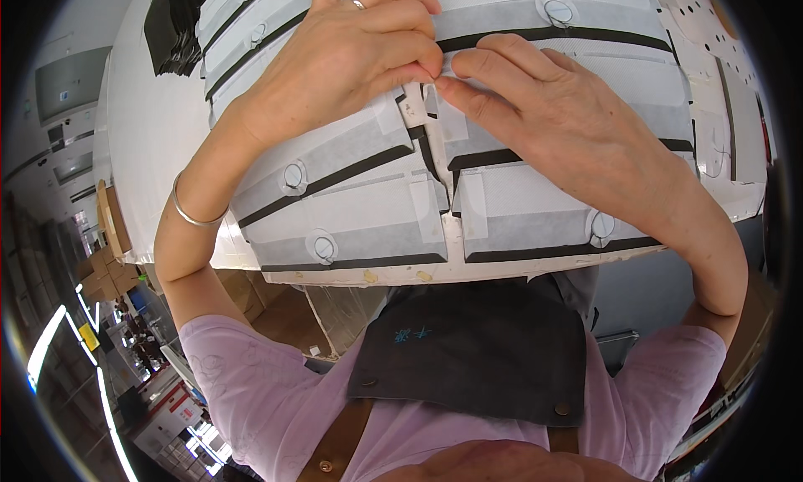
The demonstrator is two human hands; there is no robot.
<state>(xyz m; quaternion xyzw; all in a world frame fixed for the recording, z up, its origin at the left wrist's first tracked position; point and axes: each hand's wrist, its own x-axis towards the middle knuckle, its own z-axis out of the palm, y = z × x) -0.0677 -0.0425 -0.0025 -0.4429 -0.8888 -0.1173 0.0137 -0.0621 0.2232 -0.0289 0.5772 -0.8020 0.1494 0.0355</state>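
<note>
My left hand (339, 68), with a ring and a bangle, reaches over flat white-and-grey panels edged in black. From the other side comes my right hand (560, 114). Thumbs and fingertips of both are pinched close together near the gap between the two columns of panels; what they grip is too small and hidden to name. Nearer me lie a left panel (360, 206) and a right panel (535, 202), both flat. White round discs sit on the panels, one disc (324, 247) at the near left, another (602, 225) at the near right. A black strip (429, 154) bends into the gap.
The panels rest on a white table (146, 139), its near edge against my dark apron (468, 348). A stack of black pieces (174, 30) lies at the far left. On the right is a grey flat bar (743, 122). Cardboard boxes (109, 275) stand beyond the table's left side.
</note>
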